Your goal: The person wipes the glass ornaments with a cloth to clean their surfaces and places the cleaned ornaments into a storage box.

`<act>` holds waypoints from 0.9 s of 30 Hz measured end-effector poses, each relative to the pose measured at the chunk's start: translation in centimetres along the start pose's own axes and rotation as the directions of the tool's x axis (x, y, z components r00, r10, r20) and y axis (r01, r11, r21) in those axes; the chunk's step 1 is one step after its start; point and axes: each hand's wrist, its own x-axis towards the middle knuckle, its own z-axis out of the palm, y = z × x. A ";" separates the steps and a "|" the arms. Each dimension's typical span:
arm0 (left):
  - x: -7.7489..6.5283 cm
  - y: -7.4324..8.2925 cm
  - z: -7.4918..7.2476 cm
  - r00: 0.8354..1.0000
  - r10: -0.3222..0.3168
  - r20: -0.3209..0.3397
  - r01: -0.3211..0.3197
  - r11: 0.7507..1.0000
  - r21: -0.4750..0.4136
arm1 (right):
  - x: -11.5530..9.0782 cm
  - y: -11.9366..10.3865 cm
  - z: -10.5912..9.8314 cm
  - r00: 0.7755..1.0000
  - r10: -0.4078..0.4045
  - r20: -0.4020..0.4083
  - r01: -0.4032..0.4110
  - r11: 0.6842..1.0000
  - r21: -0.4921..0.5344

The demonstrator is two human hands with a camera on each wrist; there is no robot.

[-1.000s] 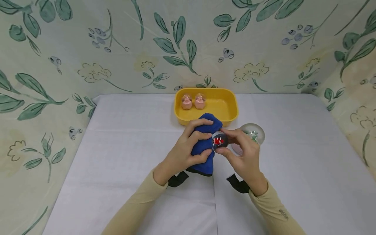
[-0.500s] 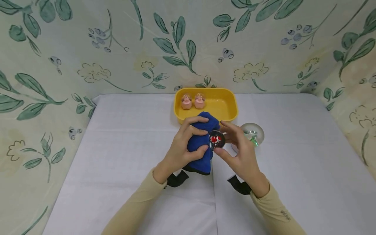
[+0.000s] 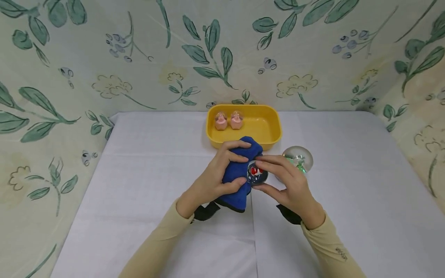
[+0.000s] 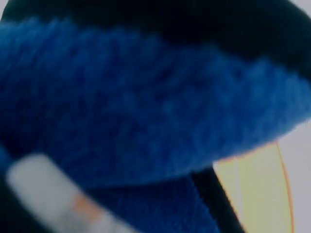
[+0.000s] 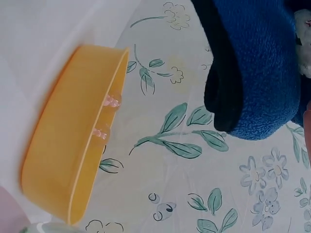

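Note:
A small, dark-looking snow globe (image 3: pixel 256 178) with a red and white figure inside is held above the table's middle. My right hand (image 3: pixel 292 186) holds it from the right, thumb below and fingers along its upper side. From the left, my left hand (image 3: pixel 217 179) grips a bunched blue cloth (image 3: pixel 237 172) with dark edging, which lies against the globe. Blue pile of the cloth (image 4: pixel 146 107) fills most of the left wrist view. In the right wrist view, only a pale bit of the globe (image 5: pixel 304 43) shows beside the cloth (image 5: pixel 262 73).
Behind the hands stands a yellow tray (image 3: pixel 263 125) with two small pink globes, one at left (image 3: pixel 221 121) and one beside it (image 3: pixel 236 120). A larger snow globe (image 3: pixel 303 156) with green inside is just beyond my right hand. Floral fabric (image 3: pixel 139 46) backs the white table.
The small globe has turned, and its clear dome faces up more. My right hand has shifted slightly right and nearer, with fingers now over the globe's top. The cloth has dipped slightly nearer.

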 end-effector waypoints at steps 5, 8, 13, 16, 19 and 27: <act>0.0 0.2 0.1 0.996 0.031 0.082 -0.041 0.991 0.125 | -0.3 0.2 -0.1 0.998 0.044 -0.041 -0.045 0.999 -0.014; 0.0 0.2 0.2 0.992 0.067 0.104 -0.087 0.976 0.199 | -0.4 0.3 0.0 0.993 0.089 -0.082 -0.090 0.996 -0.006; -0.1 0.0 0.6 0.986 0.115 0.121 -0.146 0.947 0.285 | -0.7 0.3 0.5 0.966 0.228 -0.124 -0.215 0.970 0.111; -0.3 -0.2 0.7 0.987 0.106 0.117 -0.136 0.946 0.295 | -0.9 -0.1 0.8 0.918 0.383 -0.102 -0.354 0.908 0.226; -0.5 -0.4 0.7 0.994 0.067 0.084 -0.088 0.958 0.273 | -0.8 -0.6 1.0 0.877 0.478 -0.044 -0.445 0.845 0.297; -1.0 -0.9 0.1 1.000 0.010 0.024 -0.015 0.966 0.258 | -0.4 -1.1 1.4 0.831 0.554 0.053 -0.531 0.761 0.372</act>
